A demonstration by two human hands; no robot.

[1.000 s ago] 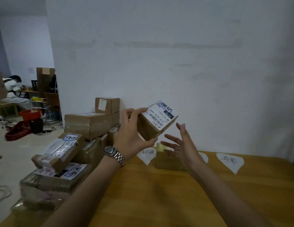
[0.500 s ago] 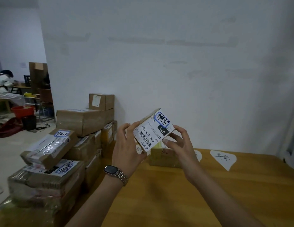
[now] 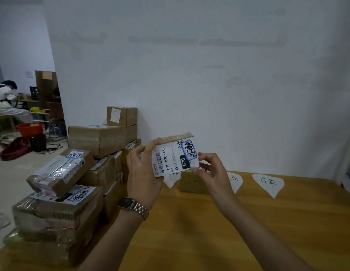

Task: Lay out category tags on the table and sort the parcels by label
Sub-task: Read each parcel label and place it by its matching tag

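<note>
1. Starting left: unsorted parcel stack (image 3: 59,192) sits off the left edge of the table (image 3: 248,231); I leave it.
2. Left hand (image 3: 143,173) curls round the left end of the small parcel (image 3: 174,157).
3. Parcel is held above the table, label toward me; I'd read the blue-ringed handwriting first.
4. Right hand (image 3: 213,173) pinches the lower right corner; I'd stay off that mark.
5. Brown box (image 3: 191,184) lies between two paper tags (image 3: 235,179), a third tag (image 3: 268,182) farther right; writing too small to read. I'd set the parcel by its match, label up.

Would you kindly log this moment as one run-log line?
left hand: holds parcel | right hand: holds parcel | label: faces camera | tags: on table
</note>
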